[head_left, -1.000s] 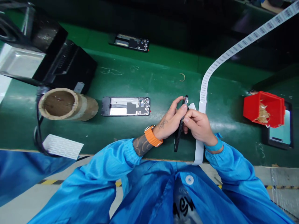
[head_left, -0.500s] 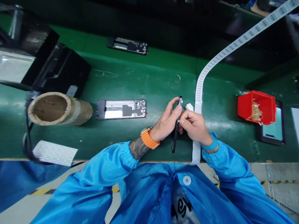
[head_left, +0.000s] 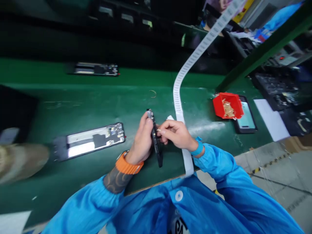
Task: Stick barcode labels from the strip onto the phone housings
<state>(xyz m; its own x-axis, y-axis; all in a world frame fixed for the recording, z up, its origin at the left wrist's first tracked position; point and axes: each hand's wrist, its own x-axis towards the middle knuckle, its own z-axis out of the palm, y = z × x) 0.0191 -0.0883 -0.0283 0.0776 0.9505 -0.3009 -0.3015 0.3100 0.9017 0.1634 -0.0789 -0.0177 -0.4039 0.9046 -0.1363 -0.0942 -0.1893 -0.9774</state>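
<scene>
My left hand [head_left: 143, 138] grips a black phone frame [head_left: 156, 146], turned on its edge above the green table. On the frame's right side, my right hand [head_left: 175, 133] pinches a tiny pale piece [head_left: 159, 130] between thumb and finger, close against the frame's edge. A second phone frame [head_left: 97, 140], with its inside showing, lies to the left of my hands. Another open phone frame [head_left: 96, 69] is farther back. A strip of white labels [head_left: 178, 100] runs beside my right hand and passes beneath that wrist.
A red bin [head_left: 217, 105] with small pale pieces stands at the right, beside a phone with a lit screen [head_left: 245, 115]. A cardboard tube [head_left: 29, 161] is at the left edge. A green post [head_left: 258, 52] slants across the upper right.
The view has swung to the right, bringing more of the right side into sight. The held frame is tilted differently, and a pale piece now shows at my right fingertips.
</scene>
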